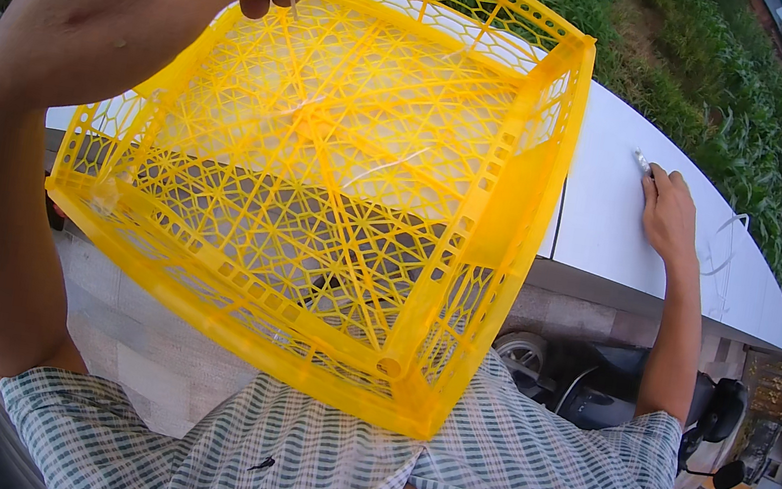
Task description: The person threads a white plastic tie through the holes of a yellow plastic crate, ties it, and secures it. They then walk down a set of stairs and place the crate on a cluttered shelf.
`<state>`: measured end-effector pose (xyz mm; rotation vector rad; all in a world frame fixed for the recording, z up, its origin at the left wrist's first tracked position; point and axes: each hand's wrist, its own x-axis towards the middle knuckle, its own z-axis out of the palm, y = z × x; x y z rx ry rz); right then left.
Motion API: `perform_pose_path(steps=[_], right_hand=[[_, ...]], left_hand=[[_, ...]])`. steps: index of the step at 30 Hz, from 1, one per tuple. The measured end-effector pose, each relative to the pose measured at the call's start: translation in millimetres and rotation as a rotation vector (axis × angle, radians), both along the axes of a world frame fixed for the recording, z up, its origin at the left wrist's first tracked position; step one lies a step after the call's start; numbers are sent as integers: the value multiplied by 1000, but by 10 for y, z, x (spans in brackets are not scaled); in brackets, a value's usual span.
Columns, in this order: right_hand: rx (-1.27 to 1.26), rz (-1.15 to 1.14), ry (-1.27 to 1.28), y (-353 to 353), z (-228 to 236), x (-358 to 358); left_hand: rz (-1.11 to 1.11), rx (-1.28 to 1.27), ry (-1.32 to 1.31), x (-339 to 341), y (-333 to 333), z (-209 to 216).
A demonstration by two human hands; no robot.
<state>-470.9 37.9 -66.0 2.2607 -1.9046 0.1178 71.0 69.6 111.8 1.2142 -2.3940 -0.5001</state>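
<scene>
A yellow plastic crate with a lattice bottom rests tilted, partly on the white ledge and partly over its near edge. Above its far left corner is my left hand, closed in a pinch on a thin whitish strip. A pale strand lies in the crate. Farther right, my right hand reaches over the ledge, its fingers closed round a small slim silvery object; its kind is unclear. A looped white strip lies just right of that hand.
The white ledge runs across behind the crate and curves off to the right. Green plants grow beyond it. Below, a dark motorcycle stands on the paving, to the right of my body.
</scene>
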Motion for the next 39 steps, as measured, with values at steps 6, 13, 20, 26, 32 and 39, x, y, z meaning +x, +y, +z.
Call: perform_pose_path(steps=[6,13,20,26,32,39], right_hand=[[-37,-15,90,-46,36,-59],[-695,790,-60,315,1257,1342],[-660,1111,-270,220,1190,2294],[-380,1006,-436,253,924,2036],[-233,1079,-389,578,691,1894],[-246,1035,-435,593,559,1833]], left_hand=[[-52,91,-32,-120,57,177],[-204,346,-302,-795,231,352],[-224,355,-305,-832,127,590],[141,-13,-637,72,274,-502],[214,375,-1152,122,528,-1107],[155,447,-1023,-29,539,-1023]])
